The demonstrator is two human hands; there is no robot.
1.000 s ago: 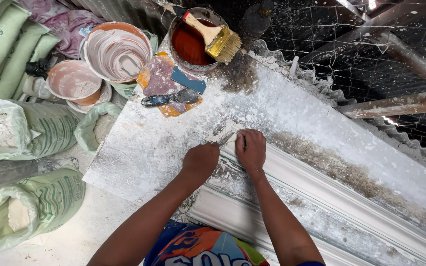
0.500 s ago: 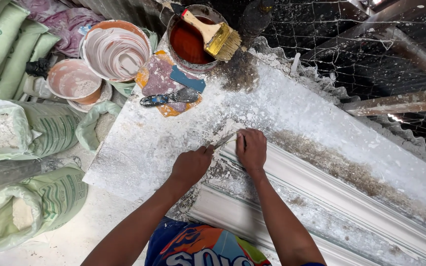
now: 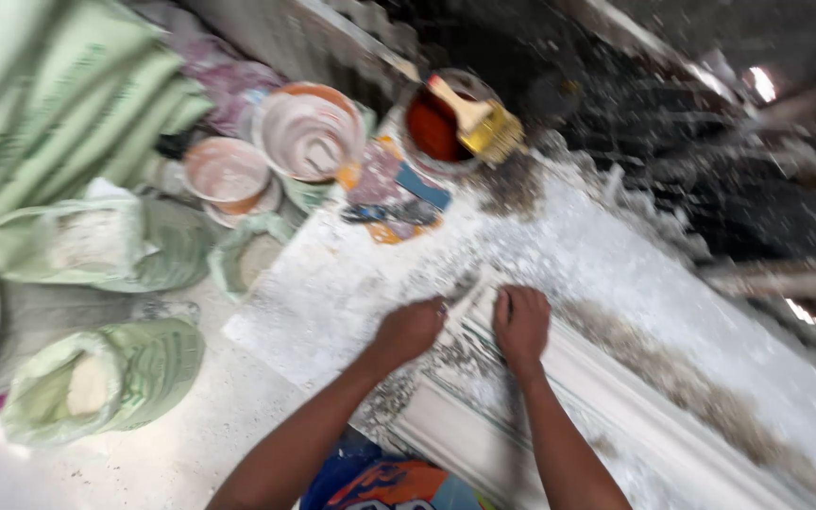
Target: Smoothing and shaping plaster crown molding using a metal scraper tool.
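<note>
White dust and plaster crumbs cover the work slab, which runs from the middle of the view toward 4 o'clock. On it lies a long white moulding with ridged profile, its near end at the centre of the view. Left hand rests at that end, fingers curled in; whether they pinch anything, I cannot tell, as the view is blurred. Right hand lies flat on top of the moulding just beside the left, fingers pressed together and pointing to 12 o'clock.

At 12 o'clock stands a tin of red-brown liquid with a yellow brush across its rim. At 11 o'clock sit two plaster-smeared bowls. Green sacks of white powder lie at 9 and 8 o'clock.
</note>
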